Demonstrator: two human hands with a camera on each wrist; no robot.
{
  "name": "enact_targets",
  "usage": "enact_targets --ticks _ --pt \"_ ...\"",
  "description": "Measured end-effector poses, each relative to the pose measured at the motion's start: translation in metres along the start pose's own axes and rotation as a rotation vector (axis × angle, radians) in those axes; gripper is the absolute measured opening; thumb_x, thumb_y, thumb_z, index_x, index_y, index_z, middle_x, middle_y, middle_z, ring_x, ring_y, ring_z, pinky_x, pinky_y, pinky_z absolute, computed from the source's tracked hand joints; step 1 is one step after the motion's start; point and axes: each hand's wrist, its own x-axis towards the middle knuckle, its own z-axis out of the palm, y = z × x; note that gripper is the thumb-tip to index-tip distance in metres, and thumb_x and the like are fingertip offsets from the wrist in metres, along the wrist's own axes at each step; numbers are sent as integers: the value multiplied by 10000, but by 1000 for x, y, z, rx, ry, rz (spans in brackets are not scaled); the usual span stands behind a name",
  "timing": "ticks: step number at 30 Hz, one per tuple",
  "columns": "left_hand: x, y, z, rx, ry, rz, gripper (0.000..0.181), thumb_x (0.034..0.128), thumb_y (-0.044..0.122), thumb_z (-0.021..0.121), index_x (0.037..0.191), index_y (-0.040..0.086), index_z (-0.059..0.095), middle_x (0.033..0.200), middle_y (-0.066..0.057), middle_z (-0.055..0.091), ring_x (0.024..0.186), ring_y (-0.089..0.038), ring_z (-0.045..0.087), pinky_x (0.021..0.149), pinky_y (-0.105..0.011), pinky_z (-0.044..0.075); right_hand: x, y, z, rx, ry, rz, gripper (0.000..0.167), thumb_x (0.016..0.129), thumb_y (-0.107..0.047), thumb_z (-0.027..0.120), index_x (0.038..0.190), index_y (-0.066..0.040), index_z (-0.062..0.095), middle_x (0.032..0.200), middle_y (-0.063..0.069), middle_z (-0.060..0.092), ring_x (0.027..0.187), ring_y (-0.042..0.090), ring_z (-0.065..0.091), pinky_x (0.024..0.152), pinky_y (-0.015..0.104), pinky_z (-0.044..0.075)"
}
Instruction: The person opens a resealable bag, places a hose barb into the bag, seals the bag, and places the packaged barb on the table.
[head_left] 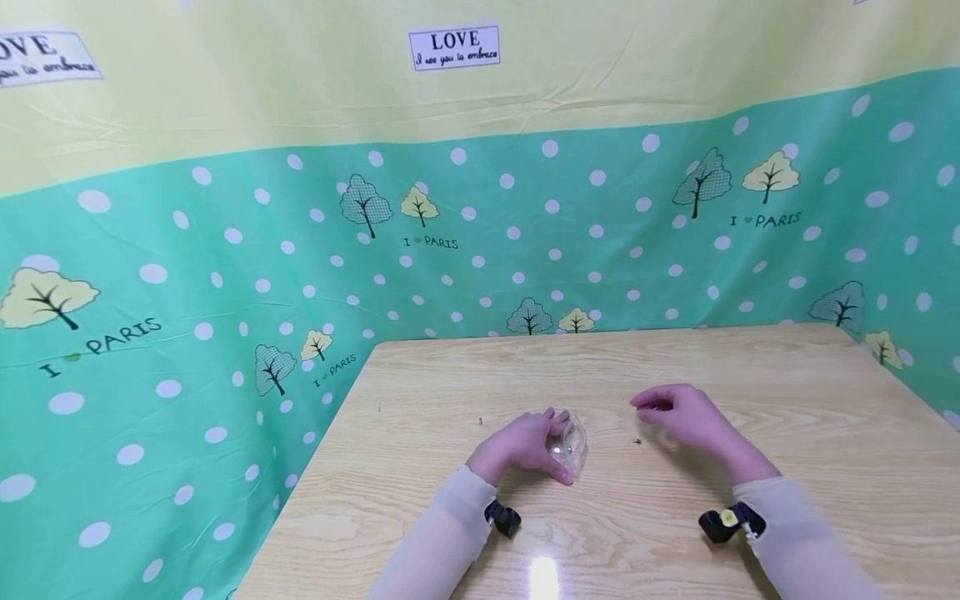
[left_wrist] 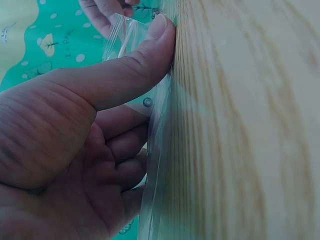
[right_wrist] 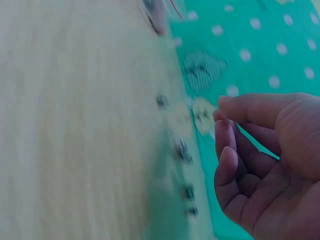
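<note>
My left hand holds a small clear plastic bag low over the wooden table, thumb on the near side and fingers on the far side. In the left wrist view the bag has a ridged, zip-like top, and a small round metal piece shows at it. My right hand hovers above the table to the right of the bag, fingers loosely curled. The right wrist view shows its thumb and index tips close together, with nothing visible between them. Below lie small dark metal pieces, too blurred to identify.
The wooden table ends at a green and yellow printed curtain. Another tiny piece lies left of the left hand. Several small metal pieces sit in a rough line in the right wrist view.
</note>
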Motion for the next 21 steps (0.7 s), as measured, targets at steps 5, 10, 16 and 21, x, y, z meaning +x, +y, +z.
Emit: enact_targets --ticks 5,10,16,21 --pt "1 0 0 -2 0 0 972 761 376 983 1587 145 525 1700 46 381 1603 -259 278 1300 -414 244 -4 22 -27 -20 -2 44 345 1022 -210 735 1294 3 733 1207 171 739 1051 295 679 847 406 562" --pt "1 1 -1 -6 -2 2 971 759 372 984 1582 134 529 1697 46 384 1603 -253 276 1301 -409 240 -9 41 -42 5 8 91 406 1001 -186 743 1333 42 687 1227 215 710 1029 304 662 787 366 564" --pt "1 1 0 0 2 -8 975 756 384 986 1583 137 531 1693 45 398 1594 -263 302 1296 -410 258 -10 49 -45 -63 -14 94 347 970 -104 750 1264 75 710 1138 185 726 1047 337 658 856 422 530" --pt "1 0 1 -4 7 -7 975 755 379 988 1583 138 533 1691 48 402 1592 -265 306 1293 -396 263 -9 51 -40 -128 -18 78 306 980 -110 743 1232 62 728 1097 164 720 1029 351 655 902 549 532"
